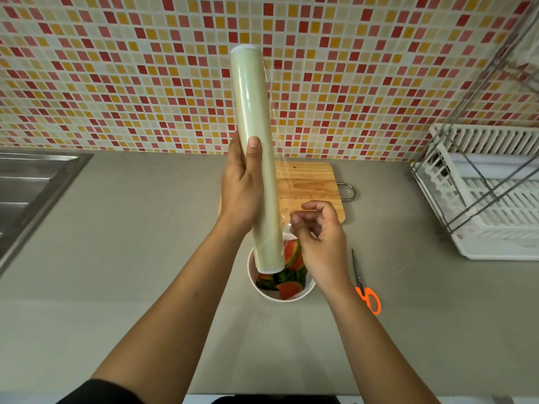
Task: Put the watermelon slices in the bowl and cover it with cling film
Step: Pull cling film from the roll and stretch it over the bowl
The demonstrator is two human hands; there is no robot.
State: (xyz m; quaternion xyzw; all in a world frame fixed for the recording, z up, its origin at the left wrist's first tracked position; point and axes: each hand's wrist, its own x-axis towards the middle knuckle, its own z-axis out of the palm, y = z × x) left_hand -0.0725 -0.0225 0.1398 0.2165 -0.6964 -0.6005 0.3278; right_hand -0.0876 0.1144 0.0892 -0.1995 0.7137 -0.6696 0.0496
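Two bare arms reach out over the grey counter (131, 228). One left hand (240, 188) grips the cling film roll (256, 147) upright above the white bowl (280, 295) of watermelon slices (291, 258), and the right hand (318, 228) pinches the clear film's loose edge beside it.

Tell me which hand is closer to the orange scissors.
Right. The right hand hovers over the bowl's right side, just left of the scissors. The left hand grips the cling film roll farther left.
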